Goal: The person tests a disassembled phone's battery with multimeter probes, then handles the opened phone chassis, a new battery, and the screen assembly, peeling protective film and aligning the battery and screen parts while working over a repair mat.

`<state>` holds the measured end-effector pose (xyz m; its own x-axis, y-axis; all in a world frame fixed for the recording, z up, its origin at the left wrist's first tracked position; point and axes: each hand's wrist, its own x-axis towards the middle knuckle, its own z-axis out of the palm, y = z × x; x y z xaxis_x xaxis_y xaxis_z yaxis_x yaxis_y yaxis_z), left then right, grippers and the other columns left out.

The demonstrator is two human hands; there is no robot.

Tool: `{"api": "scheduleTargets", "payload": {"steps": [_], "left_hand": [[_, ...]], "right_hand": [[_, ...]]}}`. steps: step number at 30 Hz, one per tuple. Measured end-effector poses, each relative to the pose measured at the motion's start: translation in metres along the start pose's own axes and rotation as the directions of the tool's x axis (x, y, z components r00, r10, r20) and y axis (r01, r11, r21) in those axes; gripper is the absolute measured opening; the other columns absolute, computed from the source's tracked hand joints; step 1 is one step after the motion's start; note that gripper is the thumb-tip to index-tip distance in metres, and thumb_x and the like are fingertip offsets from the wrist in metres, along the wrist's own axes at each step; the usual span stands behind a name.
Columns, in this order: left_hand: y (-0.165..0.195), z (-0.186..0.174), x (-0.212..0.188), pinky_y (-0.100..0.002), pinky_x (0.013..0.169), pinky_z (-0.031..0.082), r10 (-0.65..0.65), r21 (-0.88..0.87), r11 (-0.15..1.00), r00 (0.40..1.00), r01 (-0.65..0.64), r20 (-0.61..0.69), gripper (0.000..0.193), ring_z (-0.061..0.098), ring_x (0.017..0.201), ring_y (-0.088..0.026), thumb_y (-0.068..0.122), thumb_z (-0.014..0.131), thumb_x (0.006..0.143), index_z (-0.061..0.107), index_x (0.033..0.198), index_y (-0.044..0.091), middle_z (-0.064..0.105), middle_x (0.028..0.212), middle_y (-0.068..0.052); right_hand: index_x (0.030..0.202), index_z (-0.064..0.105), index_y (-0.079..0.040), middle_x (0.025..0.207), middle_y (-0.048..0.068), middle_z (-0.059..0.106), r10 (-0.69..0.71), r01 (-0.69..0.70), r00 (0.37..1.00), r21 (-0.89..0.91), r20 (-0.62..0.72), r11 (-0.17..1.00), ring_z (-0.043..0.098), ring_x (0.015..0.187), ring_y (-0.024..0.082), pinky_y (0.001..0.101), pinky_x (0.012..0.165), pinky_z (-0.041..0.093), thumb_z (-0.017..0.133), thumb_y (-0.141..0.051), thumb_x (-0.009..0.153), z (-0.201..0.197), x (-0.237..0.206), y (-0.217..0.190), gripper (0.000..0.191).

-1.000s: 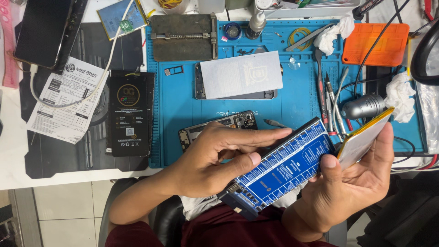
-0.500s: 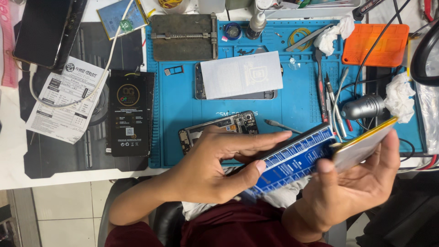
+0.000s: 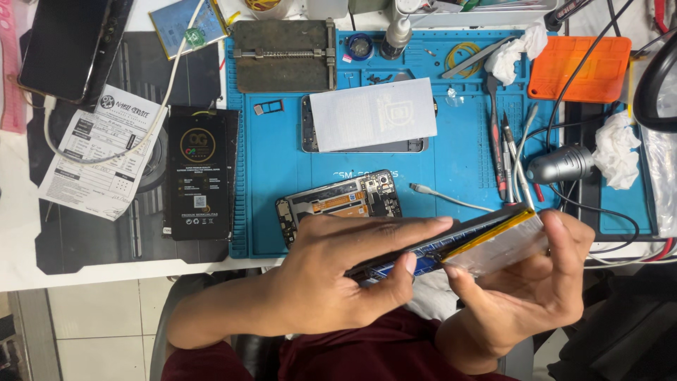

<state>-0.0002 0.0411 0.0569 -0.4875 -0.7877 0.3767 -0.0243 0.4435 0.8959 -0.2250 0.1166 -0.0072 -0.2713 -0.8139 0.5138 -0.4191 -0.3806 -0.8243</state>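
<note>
Pinching a flat phone battery (image 3: 493, 243) edgewise, left-hand fingers (image 3: 395, 233) and right-hand fingers (image 3: 564, 247) closed around it.

two hands (image 3: 338, 282), two tissue wads (image 3: 518, 53)

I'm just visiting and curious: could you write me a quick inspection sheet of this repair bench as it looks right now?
Surface: blue work mat on a white table, black mat at its left.
Job's things: flat battery with a blue-faced panel against it, held edge-on; opened phone lies on the blue mat.
Clutter: black box, printed paper sheet, white card over another phone, tweezers, tissue wads, orange pad.
Grippers: left hand and right hand both grip the battery.
Cables: white cable on the blue mat; black wires at right.
Surroundings: tiled floor below the table.
</note>
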Motion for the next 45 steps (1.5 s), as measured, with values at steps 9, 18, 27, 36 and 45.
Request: {"api": "scheduleTargets", "payload": {"steps": [9, 18, 27, 36, 45], "left_hand": [[0.002, 0.009, -0.003, -0.03, 0.086, 0.066, 0.125, 0.063, 0.991, 0.991, -0.121, -0.049, 0.045, 0.078, 0.099, -0.02, 0.003, 0.079, 0.097, 0.06, 0.137, 0.004, 0.074, 0.121, -0.012], [0.008, 0.009, 0.004, -0.037, 0.1, 0.061, 0.29, 0.12, 0.951, 0.957, -0.285, -0.024, 0.038, 0.074, 0.119, -0.03, -0.004, 0.078, 0.097, 0.06, 0.131, -0.007, 0.069, 0.129, -0.021], [0.004, 0.004, 0.002, -0.041, 0.106, 0.057, 0.428, 0.251, 0.866, 0.901, -0.433, 0.075, 0.041, 0.07, 0.125, -0.034, -0.006, 0.081, 0.098, 0.058, 0.131, -0.014, 0.065, 0.132, -0.026], [0.002, 0.005, 0.0, -0.042, 0.107, 0.056, 0.428, 0.251, 0.867, 0.901, -0.431, 0.068, 0.041, 0.07, 0.125, -0.033, -0.008, 0.081, 0.096, 0.058, 0.131, -0.013, 0.066, 0.132, -0.025], [-0.001, 0.011, -0.004, -0.045, 0.105, 0.057, 0.426, 0.185, 0.888, 0.905, -0.421, 0.013, 0.044, 0.071, 0.123, -0.034, -0.002, 0.084, 0.095, 0.059, 0.131, -0.01, 0.068, 0.127, -0.024]], "right_hand": [[0.15, 0.05, -0.013, 0.135, 0.006, 0.048, -0.016, 0.031, 0.99, 0.105, -0.143, 0.994, 0.063, 0.11, 0.017, 0.0291, 0.094, 0.062, 0.098, -0.017, 0.079, 0.018, -0.005, 0.003, 0.085], [0.154, 0.047, -0.02, 0.129, 0.002, 0.048, -0.076, 0.083, 0.98, 0.029, -0.184, 0.996, 0.063, 0.108, 0.017, 0.0275, 0.096, 0.061, 0.098, -0.009, 0.085, 0.024, -0.012, 0.012, 0.086], [0.142, 0.045, -0.018, 0.131, 0.007, 0.048, -0.011, 0.046, 0.955, 0.111, -0.298, 0.993, 0.065, 0.108, 0.021, 0.0309, 0.088, 0.07, 0.091, -0.003, 0.094, 0.041, -0.011, 0.012, 0.068], [0.137, 0.044, -0.018, 0.134, 0.012, 0.046, 0.131, 0.02, 0.913, 0.363, -0.386, 0.932, 0.066, 0.108, 0.028, 0.0413, 0.079, 0.067, 0.085, -0.008, 0.098, 0.046, -0.009, 0.013, 0.057], [0.137, 0.044, -0.022, 0.135, 0.01, 0.045, 0.023, 0.105, 0.945, 0.367, -0.327, 0.924, 0.063, 0.114, 0.029, 0.0453, 0.082, 0.067, 0.076, -0.011, 0.104, 0.043, -0.016, 0.027, 0.047]]}}
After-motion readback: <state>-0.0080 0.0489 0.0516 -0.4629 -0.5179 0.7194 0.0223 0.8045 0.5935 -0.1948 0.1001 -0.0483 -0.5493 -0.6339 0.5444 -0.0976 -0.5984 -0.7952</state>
